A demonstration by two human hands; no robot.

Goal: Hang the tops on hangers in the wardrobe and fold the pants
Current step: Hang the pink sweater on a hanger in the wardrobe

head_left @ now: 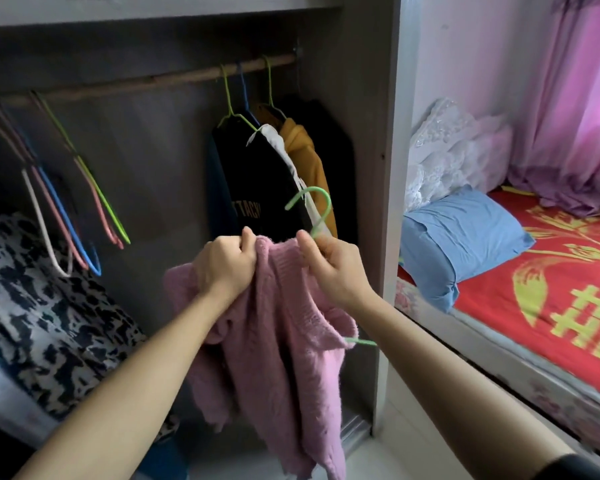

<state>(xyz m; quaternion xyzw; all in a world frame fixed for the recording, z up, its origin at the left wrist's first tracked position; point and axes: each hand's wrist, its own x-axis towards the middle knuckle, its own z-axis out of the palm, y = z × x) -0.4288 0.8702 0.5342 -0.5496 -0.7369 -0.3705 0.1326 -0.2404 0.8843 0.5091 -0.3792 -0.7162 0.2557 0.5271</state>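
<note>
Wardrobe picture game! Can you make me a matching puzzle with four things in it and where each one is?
Things:
1. pink sweater
2. yellow hoodie
3. blue pillow
4. empty hangers

Places:
A. lying on the red bed cover
B. bunched at the left end of the wardrobe rail
C. held up in both hands
D. hanging at the right end of the rail, among dark tops

Right pairs: 1-C, 2-D, 3-A, 4-B.

The left hand grips the sweater's knit; the right hand pinches the green hanger at the collar.
</note>
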